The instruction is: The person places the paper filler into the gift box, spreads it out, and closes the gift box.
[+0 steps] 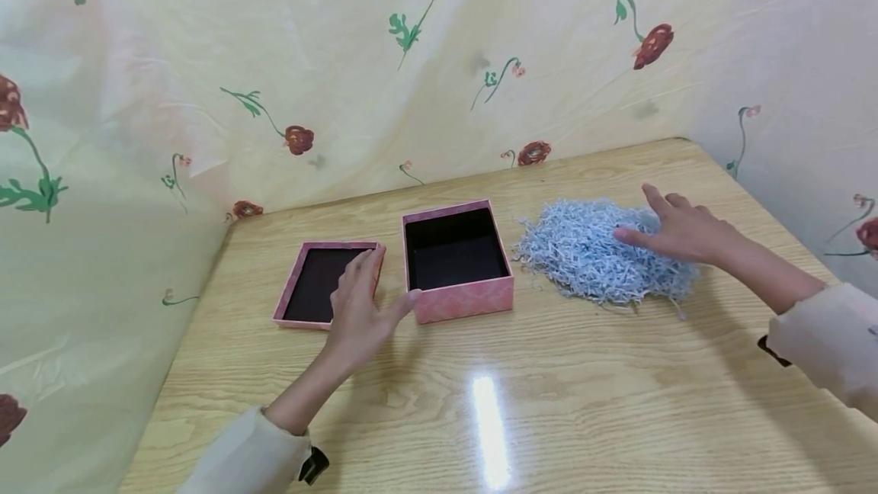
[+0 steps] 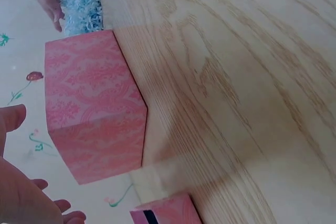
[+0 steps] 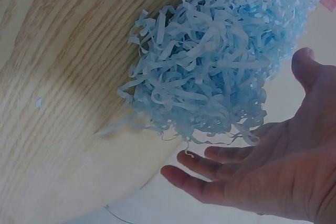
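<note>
Fingers of the right hand (image 1: pixel 682 231) are spread flat over blue paper shreds (image 1: pixel 597 254); the left hand (image 1: pixel 360 311), relaxed and holding nothing, is held between pink box (image 1: pixel 463 299) and lid (image 1: pixel 305 280).

Lid (image 1: pixel 317 283) on table (image 1: pixel 590 402) at left, open box (image 1: pixel 457 261) just right of it, shredded paper pile (image 1: pixel 597 259) further right

Bright, soft light; tabletop (image 1: pixel 590 402) glare

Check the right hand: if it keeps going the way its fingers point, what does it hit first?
Most likely the blue shredded paper: the right hand hovers open over the pile, fingers aimed toward the open pink box. Height above the pile is unclear.
</note>
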The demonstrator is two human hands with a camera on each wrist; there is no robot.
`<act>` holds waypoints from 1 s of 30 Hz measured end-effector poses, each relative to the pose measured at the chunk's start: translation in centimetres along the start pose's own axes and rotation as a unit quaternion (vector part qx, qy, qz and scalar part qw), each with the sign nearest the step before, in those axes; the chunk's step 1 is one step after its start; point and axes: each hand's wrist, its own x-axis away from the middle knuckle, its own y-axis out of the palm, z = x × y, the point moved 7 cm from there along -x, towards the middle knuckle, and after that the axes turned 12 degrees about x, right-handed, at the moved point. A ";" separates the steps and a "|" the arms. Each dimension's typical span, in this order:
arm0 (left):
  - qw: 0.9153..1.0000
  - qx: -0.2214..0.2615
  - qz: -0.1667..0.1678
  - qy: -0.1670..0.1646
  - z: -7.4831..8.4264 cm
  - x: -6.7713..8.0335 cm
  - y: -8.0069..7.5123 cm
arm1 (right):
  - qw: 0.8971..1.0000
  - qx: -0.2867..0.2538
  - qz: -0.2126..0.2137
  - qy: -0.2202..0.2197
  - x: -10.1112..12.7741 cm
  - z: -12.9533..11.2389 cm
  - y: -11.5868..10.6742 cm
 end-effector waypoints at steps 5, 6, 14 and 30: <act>0.998 0.043 -0.023 -0.041 -0.5 -0.3 0.9 | 0.999 -0.049 -0.006 -0.021 -0.5 -0.1 0.2; 0.997 0.049 -0.027 -0.049 -0.6 -0.4 1.0 | 0.998 -0.056 -0.008 -0.022 -0.5 -0.1 0.2; 0.988 0.127 -0.048 -0.078 -1.1 -1.0 2.1 | 0.996 -0.087 -0.014 -0.028 -1.0 -0.2 0.6; 0.971 0.206 -0.052 -0.109 -2.2 -1.5 3.5 | 0.993 -0.103 -0.011 -0.061 -1.4 -1.4 1.7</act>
